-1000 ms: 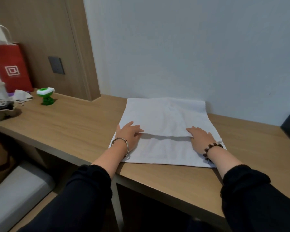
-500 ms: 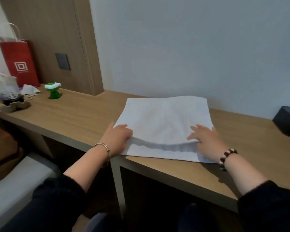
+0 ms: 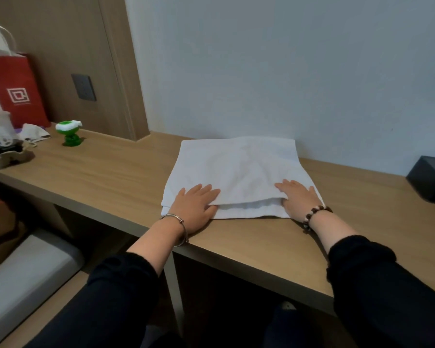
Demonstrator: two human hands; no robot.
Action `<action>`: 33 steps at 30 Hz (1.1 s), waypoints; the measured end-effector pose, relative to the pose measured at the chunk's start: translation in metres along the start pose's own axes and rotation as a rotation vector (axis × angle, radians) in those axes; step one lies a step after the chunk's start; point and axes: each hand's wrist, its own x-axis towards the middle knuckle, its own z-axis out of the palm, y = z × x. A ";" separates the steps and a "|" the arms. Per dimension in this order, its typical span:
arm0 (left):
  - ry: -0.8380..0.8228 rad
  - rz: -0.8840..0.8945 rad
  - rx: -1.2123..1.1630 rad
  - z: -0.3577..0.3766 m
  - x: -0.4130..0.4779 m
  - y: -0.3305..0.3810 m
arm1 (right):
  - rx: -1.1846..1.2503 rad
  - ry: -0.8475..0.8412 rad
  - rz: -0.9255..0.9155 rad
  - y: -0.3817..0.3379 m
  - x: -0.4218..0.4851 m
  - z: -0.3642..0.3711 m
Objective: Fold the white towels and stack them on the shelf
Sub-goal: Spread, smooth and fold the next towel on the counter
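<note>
A white towel (image 3: 239,169) is laid on the desk (image 3: 111,179), folded once, and it runs from under both palms away past the fingertips. The left hand (image 3: 194,205) is pressed flat on its near-left corner, fingers straight, nothing gripped. The right hand (image 3: 299,199) is spread flat on the near-right corner likewise. The pressing is judged to flatten the fold and keep the layers aligned. Whether the right thumb is tucked under the top layer cannot be told.
</note>
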 end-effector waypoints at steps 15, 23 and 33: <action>0.464 0.167 -0.083 -0.003 -0.007 0.017 | 0.202 0.182 -0.317 -0.051 -0.016 0.018; 0.336 0.247 -0.004 0.001 -0.017 0.024 | 0.291 0.190 -0.312 -0.048 -0.017 0.018; 0.221 0.120 -0.232 -0.001 -0.015 0.020 | 0.184 0.267 -0.391 -0.039 -0.038 -0.001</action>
